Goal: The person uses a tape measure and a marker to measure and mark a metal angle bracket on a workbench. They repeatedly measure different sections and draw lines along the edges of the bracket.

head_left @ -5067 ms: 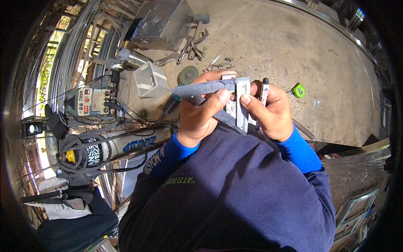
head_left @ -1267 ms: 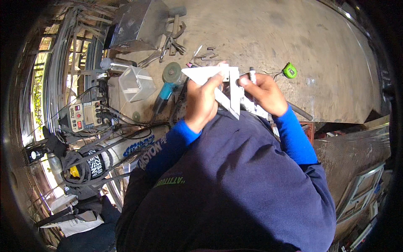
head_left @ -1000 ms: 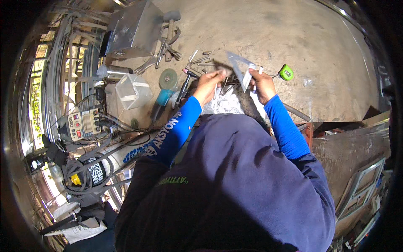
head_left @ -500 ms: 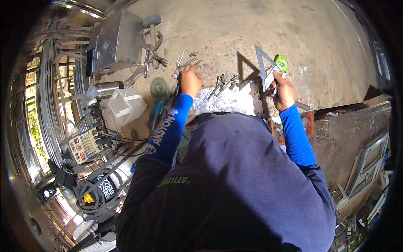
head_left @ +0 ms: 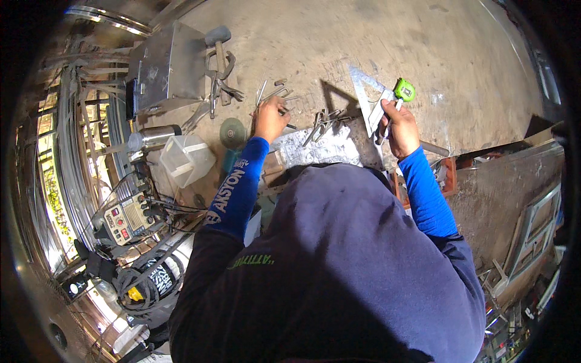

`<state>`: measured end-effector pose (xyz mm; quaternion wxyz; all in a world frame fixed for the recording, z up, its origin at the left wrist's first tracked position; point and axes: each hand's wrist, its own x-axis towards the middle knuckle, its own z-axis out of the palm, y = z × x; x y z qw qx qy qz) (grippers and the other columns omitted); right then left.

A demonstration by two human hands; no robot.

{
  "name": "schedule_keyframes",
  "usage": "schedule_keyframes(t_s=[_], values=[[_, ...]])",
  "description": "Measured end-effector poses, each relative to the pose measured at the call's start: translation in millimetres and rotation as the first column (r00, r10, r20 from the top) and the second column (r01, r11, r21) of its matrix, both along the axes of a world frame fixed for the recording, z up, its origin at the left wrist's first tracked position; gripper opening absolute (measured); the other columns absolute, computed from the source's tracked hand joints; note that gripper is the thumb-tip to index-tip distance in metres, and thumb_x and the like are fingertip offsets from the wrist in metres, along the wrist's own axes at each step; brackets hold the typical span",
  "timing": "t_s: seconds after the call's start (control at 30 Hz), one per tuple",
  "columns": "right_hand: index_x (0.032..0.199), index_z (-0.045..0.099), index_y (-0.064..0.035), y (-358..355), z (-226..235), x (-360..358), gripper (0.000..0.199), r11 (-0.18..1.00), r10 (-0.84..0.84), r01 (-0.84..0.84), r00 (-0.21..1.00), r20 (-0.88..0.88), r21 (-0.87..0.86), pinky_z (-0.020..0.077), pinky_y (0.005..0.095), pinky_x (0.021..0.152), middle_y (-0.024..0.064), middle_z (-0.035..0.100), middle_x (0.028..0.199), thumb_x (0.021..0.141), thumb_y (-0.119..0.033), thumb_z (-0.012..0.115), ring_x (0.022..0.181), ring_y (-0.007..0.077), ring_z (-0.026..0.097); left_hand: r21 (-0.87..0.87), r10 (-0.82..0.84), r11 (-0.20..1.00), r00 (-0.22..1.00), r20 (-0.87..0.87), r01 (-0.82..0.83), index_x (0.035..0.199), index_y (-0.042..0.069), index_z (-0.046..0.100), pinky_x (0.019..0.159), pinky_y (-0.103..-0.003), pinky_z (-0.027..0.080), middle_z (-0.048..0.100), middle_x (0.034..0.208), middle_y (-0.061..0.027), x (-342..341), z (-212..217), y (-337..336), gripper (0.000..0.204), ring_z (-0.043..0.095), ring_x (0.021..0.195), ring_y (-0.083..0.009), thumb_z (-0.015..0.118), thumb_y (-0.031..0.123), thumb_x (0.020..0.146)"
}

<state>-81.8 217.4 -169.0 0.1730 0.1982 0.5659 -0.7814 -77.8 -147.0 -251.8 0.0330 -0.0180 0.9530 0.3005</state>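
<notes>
My right hand [head_left: 400, 130] grips a pale metal triangular square [head_left: 365, 97], its pointed end toward the far left. The square casts a separate triangular shadow on the table, so it seems raised. Just beyond the fingers is a green tape measure [head_left: 404, 91]; whether they touch it I cannot tell. My left hand [head_left: 270, 120] is closed at the table, with dark bits showing at its fingers; what it holds is mostly hidden. Short metal rods [head_left: 282, 92] lie just beyond it. Between my hands, a pile of bent metal pieces [head_left: 327, 125] rests by a marked white sheet [head_left: 321, 149].
Left of my left arm are an angle grinder with a round disc [head_left: 232, 132], a clear plastic container [head_left: 186, 162] and a metal flask [head_left: 154, 138]. Farther off stand a mallet [head_left: 217, 37], pliers [head_left: 213, 91] and a metal box [head_left: 169, 63]. A welding machine [head_left: 128, 219] sits lower left.
The square has shifted left and turned in my right hand. My left hand has moved slightly left and away from me; the dark, pink-ended tool beside it no longer shows there.
</notes>
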Motion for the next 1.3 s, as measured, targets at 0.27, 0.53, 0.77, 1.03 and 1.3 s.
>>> schedule_keyframes(t_s=[0.27,0.53,0.77,1.03,1.3], values=[[0.088,0.064,-0.0097,-15,36,11,0.018,0.985,0.137,-0.156,0.967,-0.214,-0.073,0.0359,0.0216,0.057,-0.0042,0.058,0.069,0.101,-0.022,0.065,0.060,0.0048,0.048,0.300,0.013,0.951,0.958,-0.287,0.077,0.087,-0.002,0.070,0.078,-0.029,0.051,0.071,0.101,-0.0112,7,121,61,0.023,0.066,0.095,-0.0172,0.087,0.011,0.078],[0.099,0.069,-0.0057,-23,80,23,0.018,0.917,0.319,-0.382,0.872,-0.371,-0.110,0.0404,0.0211,0.061,-0.0058,0.059,0.076,0.101,-0.023,0.066,0.066,0.0046,0.052,0.947,0.083,0.216,0.971,0.223,-0.236,0.118,0.001,0.061,0.084,-0.031,0.053,0.070,0.117,-0.0118,46,164,103,0.020,0.066,0.109,-0.0182,0.062,0.015,0.104],[0.102,0.070,-0.0048,-36,90,31,0.016,0.882,0.410,-0.464,0.837,-0.362,-0.075,0.0418,0.0209,0.061,-0.0060,0.062,0.077,0.101,-0.020,0.065,0.067,0.0037,0.053,0.969,-0.016,-0.205,0.990,0.141,-0.141,0.136,-0.010,0.053,0.104,-0.040,0.046,0.060,0.138,-0.0191,80,195,123,0.037,0.061,0.119,-0.0256,0.045,0.007,0.104],[0.112,0.072,-0.0007,-43,137,49,0.022,0.812,0.474,-0.575,0.751,-0.460,-0.101,0.0440,0.0197,0.063,0.0018,0.075,0.094,0.101,-0.019,0.064,0.071,0.0032,0.055,0.904,-0.178,-0.427,0.982,-0.065,-0.018,0.155,-0.012,0.027,0.098,-0.034,0.043,0.055,0.131,-0.0142,99,252,122,0.093,0.052,0.108,-0.0201,0.073,0.016,0.080],[0.091,0.068,-0.0035,-51,167,54,0.018,0.871,0.456,-0.486,0.757,-0.467,0.062,0.0399,0.0222,0.059,-0.0056,0.059,0.074,0.100,-0.019,0.069,0.067,0.0037,0.051,0.966,0.097,0.251,0.992,-0.086,0.059,0.146,-0.012,0.045,0.113,-0.040,0.042,0.060,0.139,-0.0190,104,257,132,0.051,0.058,0.128,-0.0247,0.061,0.002,0.099]])
